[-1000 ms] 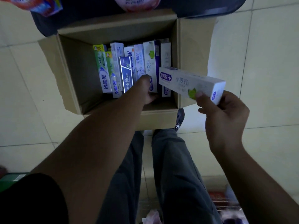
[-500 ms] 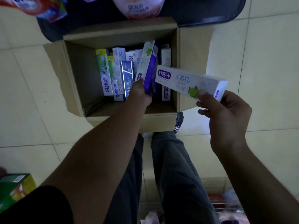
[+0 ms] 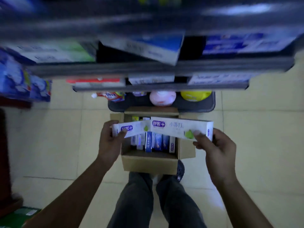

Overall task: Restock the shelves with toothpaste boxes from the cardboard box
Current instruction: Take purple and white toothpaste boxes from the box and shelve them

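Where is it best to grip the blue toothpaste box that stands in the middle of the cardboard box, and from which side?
Probably the top end of the blue toothpaste box, from above. It stands upright in a tight row, so its sides are blocked by neighbours inside the cardboard box. Both the left hand and the right hand already hold white boxes.
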{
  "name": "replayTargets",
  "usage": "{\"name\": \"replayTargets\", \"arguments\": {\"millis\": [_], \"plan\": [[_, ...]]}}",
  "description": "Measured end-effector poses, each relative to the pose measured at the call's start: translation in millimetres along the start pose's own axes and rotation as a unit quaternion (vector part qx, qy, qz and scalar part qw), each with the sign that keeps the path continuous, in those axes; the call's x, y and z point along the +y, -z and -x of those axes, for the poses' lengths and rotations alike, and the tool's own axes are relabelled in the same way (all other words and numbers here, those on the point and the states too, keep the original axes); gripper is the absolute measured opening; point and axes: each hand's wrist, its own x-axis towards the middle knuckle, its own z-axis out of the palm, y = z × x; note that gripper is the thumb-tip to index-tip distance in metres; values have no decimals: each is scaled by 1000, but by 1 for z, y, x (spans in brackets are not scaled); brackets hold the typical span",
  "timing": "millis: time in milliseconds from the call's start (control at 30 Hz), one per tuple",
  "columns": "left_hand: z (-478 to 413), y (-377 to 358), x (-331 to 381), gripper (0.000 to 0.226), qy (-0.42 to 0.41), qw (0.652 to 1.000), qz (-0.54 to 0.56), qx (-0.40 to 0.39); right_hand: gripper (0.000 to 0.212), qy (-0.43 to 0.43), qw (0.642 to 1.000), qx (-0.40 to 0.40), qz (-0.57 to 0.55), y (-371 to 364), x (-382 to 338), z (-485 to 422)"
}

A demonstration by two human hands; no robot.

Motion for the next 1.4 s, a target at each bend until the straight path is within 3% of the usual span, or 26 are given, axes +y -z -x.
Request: {"name": "replayTargets", "arguments": {"millis": [100,167,300,500,667,733,833,933,1033,1267,1400], "plan": [[24,45,70,26,-160,981,-108,-19,14,38,998,-36,-16,-6,-64,22],[43,74,116,35,-208,970,-126,-6,9,70,995,-62,-34,-11,-107,37],[69,118,201,41,-213,976,-8,38,23,120,986,-99,-60,-20,-186,68],[92,172,298,48,-273,948,101,128,26,194,970,-130,-70,-35,-279,109],[97,216,361,19,-282,915,172,230,25,236,956,-155,-77,-55,-326,138],[96,232,378,27,-269,927,160,207,23,247,951,-160,-89,-66,-341,150],[95,259,397,44,-243,958,115,100,25,274,941,-165,-108,-90,-364,168],[91,283,411,19,-240,966,82,40,24,285,931,-175,-143,-116,-384,182],[87,303,423,14,-247,964,98,-3,27,299,920,-188,-171,-141,-400,194],[65,336,456,8,-279,950,142,16,43,311,906,-186,-220,-188,-432,202],[46,349,468,11,-273,948,162,27,44,343,910,-151,-177,-211,-448,201]]}}
